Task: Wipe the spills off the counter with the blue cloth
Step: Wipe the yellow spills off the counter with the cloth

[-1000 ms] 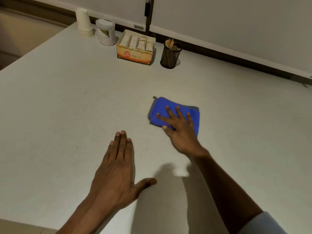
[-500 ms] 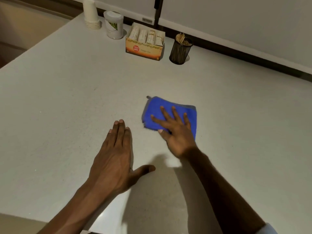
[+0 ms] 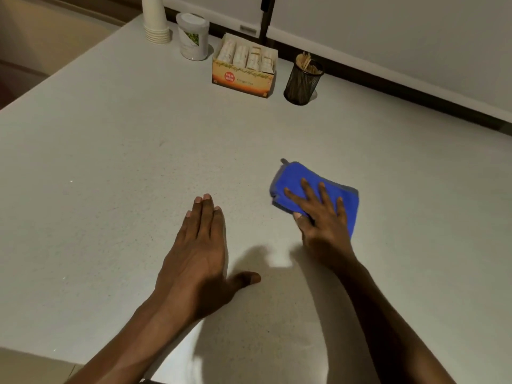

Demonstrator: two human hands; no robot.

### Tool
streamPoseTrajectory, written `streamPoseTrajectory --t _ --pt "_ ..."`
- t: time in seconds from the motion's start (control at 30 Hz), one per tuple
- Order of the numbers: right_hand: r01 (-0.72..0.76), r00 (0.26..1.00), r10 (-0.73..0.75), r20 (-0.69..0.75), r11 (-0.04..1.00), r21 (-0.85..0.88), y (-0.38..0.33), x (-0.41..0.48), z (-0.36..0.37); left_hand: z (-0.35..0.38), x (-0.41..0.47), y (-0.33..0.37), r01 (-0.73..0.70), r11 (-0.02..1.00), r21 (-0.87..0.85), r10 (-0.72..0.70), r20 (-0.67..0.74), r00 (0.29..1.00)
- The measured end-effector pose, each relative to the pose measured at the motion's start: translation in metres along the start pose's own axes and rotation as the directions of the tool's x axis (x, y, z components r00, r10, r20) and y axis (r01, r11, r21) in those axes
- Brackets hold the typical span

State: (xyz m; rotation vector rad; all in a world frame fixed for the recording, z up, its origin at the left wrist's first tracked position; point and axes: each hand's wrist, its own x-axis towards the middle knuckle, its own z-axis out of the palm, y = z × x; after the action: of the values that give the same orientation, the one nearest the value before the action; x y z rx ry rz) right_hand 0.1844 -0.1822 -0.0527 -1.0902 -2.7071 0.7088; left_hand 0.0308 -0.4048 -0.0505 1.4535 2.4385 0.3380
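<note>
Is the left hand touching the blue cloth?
No. The left hand lies flat on the bare counter, apart from the blue cloth, which only the right hand presses.

wall (image 3: 401, 37): pale panels | base: dark strip (image 3: 415, 88) | light: dim
</note>
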Motion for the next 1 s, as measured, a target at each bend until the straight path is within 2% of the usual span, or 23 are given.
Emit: streamPoseTrajectory --t 0.1,0.17,0.27,0.33,0.37,0.5,0.57,0.73,0.83,0.87,0.93,1.0 --pt "-0.004 0.999 0.006 0.032 0.998 -0.065 0.008 -0.025 0.000 0.003 0.001 0.007 -0.059 0.998 -0.038 0.058 -0.037 0.998" --pt "0.083 0.997 -0.082 0.008 0.994 -0.072 0.005 -0.053 0.009 0.007 0.001 0.013 -0.083 0.995 -0.061 0.079 -0.064 0.995" --pt "0.216 0.976 -0.213 0.048 0.973 -0.078 0.006 -0.080 0.013 0.013 0.002 0.019 -0.080 0.995 -0.060 0.075 -0.079 0.994" --pt "0.232 0.970 -0.228 0.082 0.972 -0.037 0.021 -0.075 0.003 0.016 0.002 0.019 -0.074 0.997 -0.030 0.072 -0.062 0.995" --pt "0.202 0.977 -0.198 0.076 0.978 -0.042 0.034 -0.067 -0.005 0.017 0.002 0.019 -0.078 0.997 -0.017 0.077 -0.056 0.995" --pt "-0.070 0.997 0.070 0.015 0.997 -0.044 0.069 -0.021 -0.037 0.015 0.006 0.028 -0.107 0.994 0.037 0.108 -0.033 0.994" --pt "-0.086 0.996 0.088 0.023 0.995 -0.055 0.068 -0.004 -0.037 0.017 0.013 0.043 -0.161 0.986 0.039 0.161 -0.008 0.987" --pt "0.097 0.992 -0.079 0.102 0.979 -0.182 0.058 -0.042 -0.018 0.028 0.027 0.072 -0.234 0.972 -0.007 0.234 0.008 0.972" --pt "0.169 0.983 -0.156 0.099 0.976 -0.136 0.090 -0.085 -0.029 0.033 0.026 0.074 -0.233 0.972 0.000 0.233 0.004 0.972" --pt "0.122 0.990 -0.112 0.086 0.985 -0.119 0.106 -0.091 -0.041 0.033 0.025 0.074 -0.231 0.973 0.006 0.231 0.001 0.973" --pt "-0.065 0.997 0.067 0.025 0.995 -0.073 0.134 -0.085 -0.066 0.031 0.024 0.076 -0.231 0.973 0.015 0.231 0.001 0.973" --pt "-0.211 0.977 0.209 -0.050 0.977 -0.020 0.147 -0.067 -0.080 0.029 0.024 0.080 -0.229 0.973 0.024 0.229 0.002 0.973"
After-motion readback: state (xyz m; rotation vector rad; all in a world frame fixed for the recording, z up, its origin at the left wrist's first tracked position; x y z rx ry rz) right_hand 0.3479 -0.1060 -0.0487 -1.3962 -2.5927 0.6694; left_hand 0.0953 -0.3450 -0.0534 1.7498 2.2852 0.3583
